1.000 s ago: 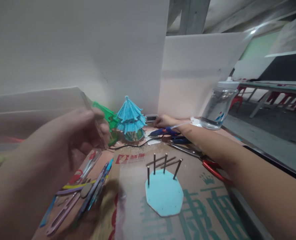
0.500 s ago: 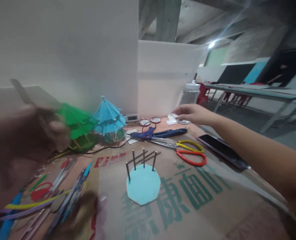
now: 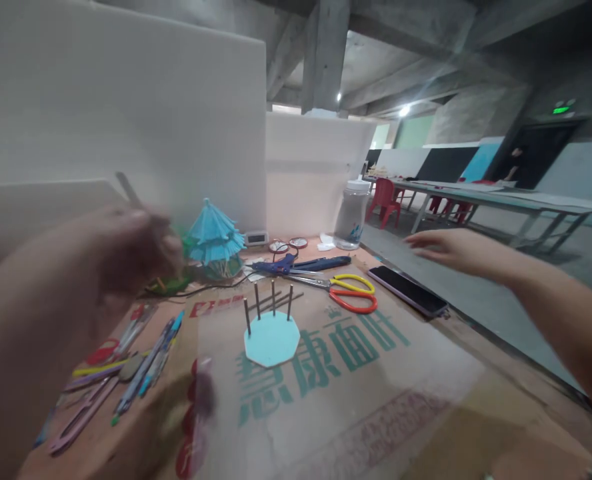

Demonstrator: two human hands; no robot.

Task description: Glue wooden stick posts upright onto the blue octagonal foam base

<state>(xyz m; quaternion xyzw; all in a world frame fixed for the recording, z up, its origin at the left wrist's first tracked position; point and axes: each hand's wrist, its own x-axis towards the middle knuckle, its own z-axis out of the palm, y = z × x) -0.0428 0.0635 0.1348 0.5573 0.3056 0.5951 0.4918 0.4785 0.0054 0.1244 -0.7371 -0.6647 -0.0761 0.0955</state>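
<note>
My left hand (image 3: pixel 126 260), blurred, is closed around a slim greyish stick-like tool (image 3: pixel 129 189) that points up; its kind is not clear. My right hand (image 3: pixel 451 250) is in the air past the table's right edge, fingers stretched and nothing in them. Between them a light-blue many-sided board (image 3: pixel 272 340) lies on printed cardboard (image 3: pixel 356 413), with several thin brown sticks standing along its far edge. Behind it are loose brown sticks, a glue gun (image 3: pixel 279 265) and scissors (image 3: pixel 353 293) with yellow and red handles. A phone (image 3: pixel 409 291) lies nearest my right hand.
A blue paper umbrella-shaped roof model (image 3: pixel 216 233) stands at the back, with a green one mostly hidden behind my left hand. Pens (image 3: pixel 161 353) and small tools lie at left. A clear bottle (image 3: pixel 353 217) stands at the back right. White panels (image 3: pixel 321 167) border the table.
My right hand has come away from the white scraps beside the bottle and moved right. My left hand has moved right with its tool, covering the green model. The view has shifted.
</note>
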